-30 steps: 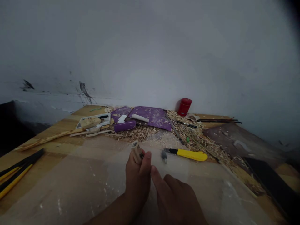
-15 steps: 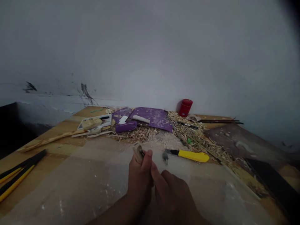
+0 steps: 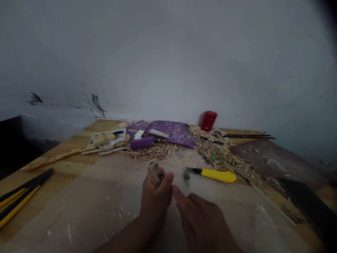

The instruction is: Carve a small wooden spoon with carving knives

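Note:
My left hand (image 3: 157, 196) is wrapped round a small pale wooden piece (image 3: 154, 172), whose top sticks up above the fingers. A thin dark part shows beside the thumb, against the wood; I cannot make out what it is. Just to the right, my right hand (image 3: 198, 218) is closed with its index finger close to the left thumb. Whatever it holds, if anything, is hidden. Beyond the hands lie a yellow utility knife (image 3: 218, 175) and a small dark grey metal bit (image 3: 186, 176).
Wood shavings (image 3: 160, 150) spread along the back, around purple sheets (image 3: 172, 133) and a white tube (image 3: 158, 133). A red canister (image 3: 209, 121) leans by the wall. At left are a white tray (image 3: 120, 135), a long stick (image 3: 58, 157) and yellow-black handled tools (image 3: 23, 200).
My right hand has shifted slightly right and down, its fingertip drawing back a little from the left hand. My left hand and the wooden piece have turned slightly.

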Demonstrator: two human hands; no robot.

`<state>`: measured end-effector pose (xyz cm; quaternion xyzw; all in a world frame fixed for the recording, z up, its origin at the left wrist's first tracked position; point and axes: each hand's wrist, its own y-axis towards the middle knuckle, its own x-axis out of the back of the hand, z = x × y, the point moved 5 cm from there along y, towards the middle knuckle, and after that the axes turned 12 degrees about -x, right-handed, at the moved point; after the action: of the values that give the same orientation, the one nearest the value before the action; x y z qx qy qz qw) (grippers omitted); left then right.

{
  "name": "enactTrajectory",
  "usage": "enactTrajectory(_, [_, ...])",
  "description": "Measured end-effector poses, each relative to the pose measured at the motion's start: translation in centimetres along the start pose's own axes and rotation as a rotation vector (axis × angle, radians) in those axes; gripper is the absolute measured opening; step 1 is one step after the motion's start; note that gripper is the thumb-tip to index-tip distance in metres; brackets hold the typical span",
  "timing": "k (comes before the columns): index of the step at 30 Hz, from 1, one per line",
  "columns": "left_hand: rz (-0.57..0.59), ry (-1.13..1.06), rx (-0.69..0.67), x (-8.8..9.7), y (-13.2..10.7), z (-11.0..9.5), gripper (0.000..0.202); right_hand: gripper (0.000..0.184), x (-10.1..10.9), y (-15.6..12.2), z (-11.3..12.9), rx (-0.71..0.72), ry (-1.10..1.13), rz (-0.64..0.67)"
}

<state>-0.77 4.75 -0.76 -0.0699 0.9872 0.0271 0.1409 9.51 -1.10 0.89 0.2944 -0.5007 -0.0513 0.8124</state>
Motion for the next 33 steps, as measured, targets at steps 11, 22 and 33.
enactTrajectory(11, [-0.088, 0.083, -0.136, 0.51, -0.13, -0.3, 0.028, 0.036, -0.23, -0.23, 0.56, 0.046, -0.104, 0.002])
enactTrajectory(22, [-0.054, 0.051, -0.203, 0.75, 0.07, -0.26, 0.03, 0.04, 0.29, -0.16, 0.83, 0.14, -0.202, -0.012])
enactTrajectory(33, [-0.047, 0.085, -0.191, 0.52, 0.03, -0.12, 0.029, 0.042, 0.56, -0.52, 0.52, 0.119, -0.153, 0.047])
